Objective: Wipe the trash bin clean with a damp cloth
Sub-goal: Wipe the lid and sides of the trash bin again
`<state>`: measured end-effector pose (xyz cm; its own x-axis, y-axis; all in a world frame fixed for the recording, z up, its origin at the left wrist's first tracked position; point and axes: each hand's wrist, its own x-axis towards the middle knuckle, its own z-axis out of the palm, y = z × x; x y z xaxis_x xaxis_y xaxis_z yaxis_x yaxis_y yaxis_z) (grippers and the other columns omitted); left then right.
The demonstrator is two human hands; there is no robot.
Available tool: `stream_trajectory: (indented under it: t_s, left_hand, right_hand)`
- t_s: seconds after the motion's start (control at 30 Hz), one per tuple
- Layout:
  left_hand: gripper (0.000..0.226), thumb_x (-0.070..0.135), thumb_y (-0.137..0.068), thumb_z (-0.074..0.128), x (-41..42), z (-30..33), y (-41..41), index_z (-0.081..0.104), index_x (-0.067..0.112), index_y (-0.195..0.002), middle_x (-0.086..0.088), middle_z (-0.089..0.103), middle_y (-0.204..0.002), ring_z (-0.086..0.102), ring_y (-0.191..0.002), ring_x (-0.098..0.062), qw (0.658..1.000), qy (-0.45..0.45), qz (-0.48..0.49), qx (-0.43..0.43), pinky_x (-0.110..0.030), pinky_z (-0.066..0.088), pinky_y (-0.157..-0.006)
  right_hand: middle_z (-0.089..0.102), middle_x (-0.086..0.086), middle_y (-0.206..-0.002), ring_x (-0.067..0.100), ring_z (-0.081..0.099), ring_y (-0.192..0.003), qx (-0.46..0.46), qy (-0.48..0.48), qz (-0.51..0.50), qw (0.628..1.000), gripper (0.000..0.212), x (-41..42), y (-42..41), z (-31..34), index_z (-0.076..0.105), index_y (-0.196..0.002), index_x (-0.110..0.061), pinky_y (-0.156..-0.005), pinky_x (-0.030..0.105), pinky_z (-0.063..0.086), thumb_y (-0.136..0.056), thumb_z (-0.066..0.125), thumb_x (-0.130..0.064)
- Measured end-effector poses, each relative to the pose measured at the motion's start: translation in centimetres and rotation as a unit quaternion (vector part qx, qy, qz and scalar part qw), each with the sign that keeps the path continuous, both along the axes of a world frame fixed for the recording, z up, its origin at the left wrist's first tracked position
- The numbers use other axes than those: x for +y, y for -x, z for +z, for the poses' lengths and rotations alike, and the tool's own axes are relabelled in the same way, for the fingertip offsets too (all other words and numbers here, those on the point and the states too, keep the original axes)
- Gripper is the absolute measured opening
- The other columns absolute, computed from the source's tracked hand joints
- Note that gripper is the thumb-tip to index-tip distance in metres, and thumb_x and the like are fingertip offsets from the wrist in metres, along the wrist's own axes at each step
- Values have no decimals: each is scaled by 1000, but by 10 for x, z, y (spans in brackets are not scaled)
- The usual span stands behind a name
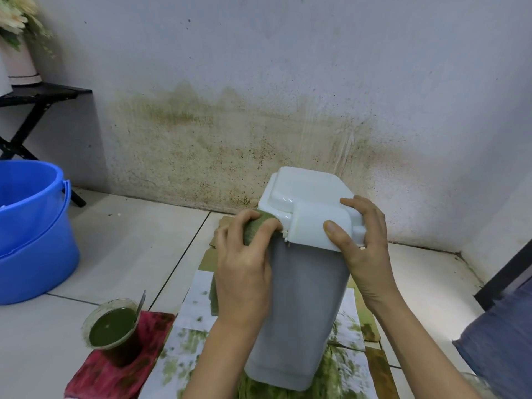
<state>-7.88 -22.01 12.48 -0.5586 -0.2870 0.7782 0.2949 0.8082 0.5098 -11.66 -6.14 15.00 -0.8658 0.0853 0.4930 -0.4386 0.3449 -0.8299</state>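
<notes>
Two hands work the trash bin (pixel 299 306), standing on stained paper (pixel 195 315) on the floor: the left hand (pixel 244 272) grips the cloth (pixel 259 226) under the lid (pixel 311 203), the right hand (pixel 362 240) clasps the lid. Hard rubbing could tip the bin toward the cup (pixel 112 323) of green liquid.

Soft, even indoor light fills the room, moderately bright. A brighter patch glows on the floor (pixel 426 321) at the right. Shadows are faint. The wide lens bends the edges, curving the blue bucket (pixel 34 231). Detail looks slightly soft, blurrier toward the corners.
</notes>
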Motion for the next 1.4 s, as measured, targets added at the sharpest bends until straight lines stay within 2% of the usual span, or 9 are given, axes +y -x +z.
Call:
stream_trajectory:
  t_s: [0.1, 0.27, 0.47, 0.57, 0.7, 0.83, 1.07, 1.3, 1.4]
  left_hand:
    - [43, -15, -77, 59, -6, 8, 3, 69, 17, -103, -10, 55, -111, 47, -95, -27, 999, -38, 15, -12, -16, 32, -79]
    - [30, 3, -90, 50, -7, 19, 10, 63, 21, -111, 1, 56, -110, 46, -92, -20, 996, -62, -47, -51, -23, 36, -76]
    - [39, -11, -77, 58, 1, 42, 8, 64, 17, -103, 1, 62, -106, 36, -84, -19, 993, 57, -60, -83, -28, 37, -65]
    - [34, -4, -85, 56, -4, 44, 4, 64, 22, -105, 7, 60, -110, 35, -87, -17, 989, 52, -93, -106, -27, 36, -67]
    - [39, -6, -80, 58, -10, 46, 1, 63, 27, -100, 7, 59, -108, 35, -86, -18, 991, 50, -11, -126, -31, 35, -57]
    - [38, -3, -84, 50, -17, 49, 5, 62, 24, -107, 1, 52, -117, 26, -91, -16, 987, 41, 31, -151, -30, 32, -66]
    - [35, 26, -96, 37, 11, 28, -11, 58, 19, -123, 11, 58, -119, 42, -102, -13, 989, -40, -132, -53, -9, 29, -91]
    - [29, 20, -96, 42, -13, 15, -32, 57, 26, -120, 12, 64, -102, 39, -87, -9, 986, 0, -101, -130, -18, 34, -63]
    - [31, 15, -94, 50, -10, 33, -30, 58, 24, -122, 13, 63, -104, 41, -88, -10, 994, -30, -53, -91, -16, 28, -66]
  right_hand:
    - [40, -14, -132, 11, 36, -130, 0, 6, 0, 1000, 50, 1, 1, -1, 51, -106, -49, -109, 47, 33, -59, 60, -63]
    - [40, -16, -130, 10, 36, -130, 11, 1, -5, 1000, 50, -1, -1, -4, 50, -107, -48, -108, 47, 34, -60, 59, -63]
    - [40, -16, -130, 9, 36, -129, 20, 2, -12, 1000, 48, -2, 0, -4, 50, -106, -47, -108, 46, 36, -61, 59, -62]
    - [39, -12, -132, 8, 36, -128, 21, -3, -10, 1000, 48, 1, -1, -5, 49, -107, -48, -108, 45, 35, -62, 58, -62]
    - [39, -14, -132, 9, 35, -130, 24, -14, -5, 1000, 50, 0, -4, -6, 49, -108, -46, -109, 44, 34, -62, 59, -61]
    - [38, -22, -131, 10, 34, -131, 27, -9, -9, 1000, 51, 0, -8, -11, 49, -109, -47, -108, 49, 34, -61, 59, -63]
    - [40, -15, -130, 9, 35, -131, 17, -5, -15, 1000, 51, -2, -3, -3, 49, -107, -47, -109, 46, 33, -61, 59, -64]
    - [37, -26, -127, 8, 35, -130, 29, -14, -20, 999, 52, -1, -7, -9, 49, -109, -46, -108, 47, 34, -62, 58, -64]
    - [39, -18, -129, 10, 36, -130, 18, -13, -21, 1000, 52, -4, -7, -7, 48, -108, -48, -108, 47, 34, -60, 57, -66]
